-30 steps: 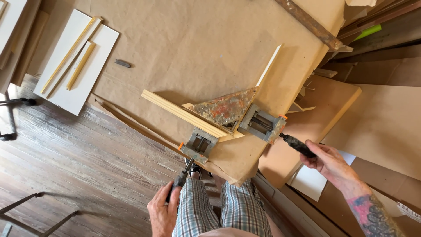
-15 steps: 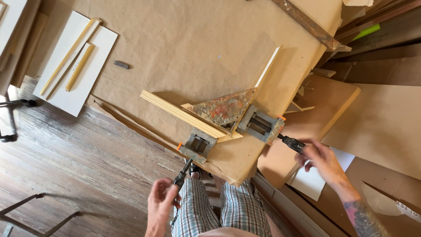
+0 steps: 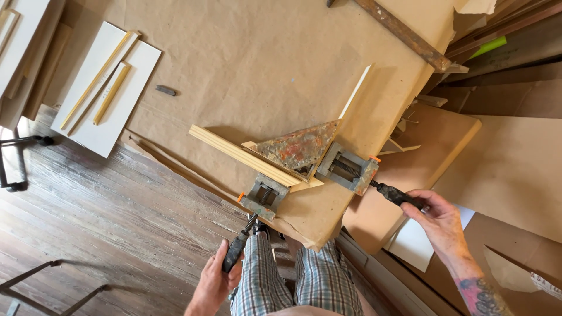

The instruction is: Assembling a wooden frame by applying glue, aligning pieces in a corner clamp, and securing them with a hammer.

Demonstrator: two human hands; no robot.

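1. Take the corner clamp (image 3: 304,161) as your reference: it sits at the near corner of the paper-covered table (image 3: 246,64), its rusty triangular plate in the middle and a screw vise on each of its two near sides.
2. Your left hand (image 3: 218,281) is below the clamp, fingers wrapped tight around the dark handle (image 3: 236,251) of the left screw. Keep that grip in line with the threaded rod so the screw turns without bending sideways.
3. Your right hand (image 3: 440,221) is to the right of the clamp, fingers curled about the end of the other black handle (image 3: 398,195); the grip looks lighter here (more fingertips than palm). Seat it deeper if you want more torque.
4. The long wooden strip (image 3: 243,155) runs up and left from the clamp, held in the left vise. The thinner light strip (image 3: 356,93) runs up and right from the clamp's far point. They meet at the clamp's inner corner, though I cannot tell whether the joint is flush.
5. Turn the two screws in small, alternating amounts, I'd judge, so neither strip pushes the other out of line. Watch the corner, not the handles.
6. Mind the overhang: the clamp sits at the table's edge, directly above your knees, so heavy pulling could drag it toward you.
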